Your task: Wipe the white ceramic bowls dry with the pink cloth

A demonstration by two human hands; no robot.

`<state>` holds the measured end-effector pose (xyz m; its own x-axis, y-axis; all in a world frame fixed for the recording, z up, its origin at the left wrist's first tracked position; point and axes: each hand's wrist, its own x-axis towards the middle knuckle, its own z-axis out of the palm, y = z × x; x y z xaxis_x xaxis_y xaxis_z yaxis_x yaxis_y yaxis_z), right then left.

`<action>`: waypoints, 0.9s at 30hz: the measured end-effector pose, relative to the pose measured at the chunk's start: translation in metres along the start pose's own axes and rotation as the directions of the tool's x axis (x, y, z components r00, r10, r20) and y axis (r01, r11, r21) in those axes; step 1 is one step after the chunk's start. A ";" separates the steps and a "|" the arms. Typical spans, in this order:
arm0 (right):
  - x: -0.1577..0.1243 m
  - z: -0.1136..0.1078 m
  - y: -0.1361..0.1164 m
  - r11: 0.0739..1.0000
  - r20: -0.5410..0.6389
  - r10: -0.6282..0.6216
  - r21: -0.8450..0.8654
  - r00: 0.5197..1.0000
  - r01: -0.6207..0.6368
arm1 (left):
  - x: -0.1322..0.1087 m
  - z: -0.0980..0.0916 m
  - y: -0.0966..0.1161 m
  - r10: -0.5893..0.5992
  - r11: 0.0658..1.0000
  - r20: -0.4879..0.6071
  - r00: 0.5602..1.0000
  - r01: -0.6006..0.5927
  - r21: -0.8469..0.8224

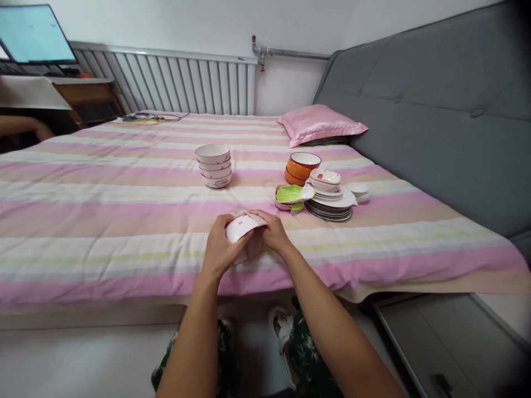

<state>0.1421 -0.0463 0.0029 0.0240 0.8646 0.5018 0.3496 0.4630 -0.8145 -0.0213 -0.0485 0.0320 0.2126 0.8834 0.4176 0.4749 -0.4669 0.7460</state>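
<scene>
Just above the bed's near edge, my left hand is closed on the side of a white bowl with a red rim and a small red mark. The bowl is tilted, and its far part is hidden. My right hand is closed at the bowl's right side, holding a pale pink cloth against it. Part of the cloth hangs below the bowl, and some shows behind it. Farther back, a stack of several white bowls with red rims and patterns stands upright on the striped bed sheet.
Right of my hands are orange bowls, a green leaf-shaped dish, stacked plates, small patterned dishes and white dishes. A pink pillow lies near the grey headboard. Cables lie at the far left.
</scene>
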 end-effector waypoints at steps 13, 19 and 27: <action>0.001 0.016 0.025 0.933 -0.045 0.168 0.330 0.985 -0.144 | 0.001 0.003 0.006 -0.100 0.994 -0.047 0.994 0.097 -0.052; -0.001 0.018 0.023 0.906 -0.063 0.219 0.385 0.974 -0.179 | -0.003 0.006 0.009 -0.105 0.991 -0.123 0.987 0.093 -0.100; 0.001 0.015 0.018 0.910 -0.067 0.238 0.363 0.969 -0.198 | -0.005 0.010 0.010 -0.091 0.976 -0.177 0.980 0.052 -0.213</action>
<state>0.1346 -0.0344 -0.0151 0.1693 0.9348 0.3124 -0.0268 0.3212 -0.9466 -0.0086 -0.0574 0.0322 0.0139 0.9010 0.4336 0.2920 -0.4184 0.8601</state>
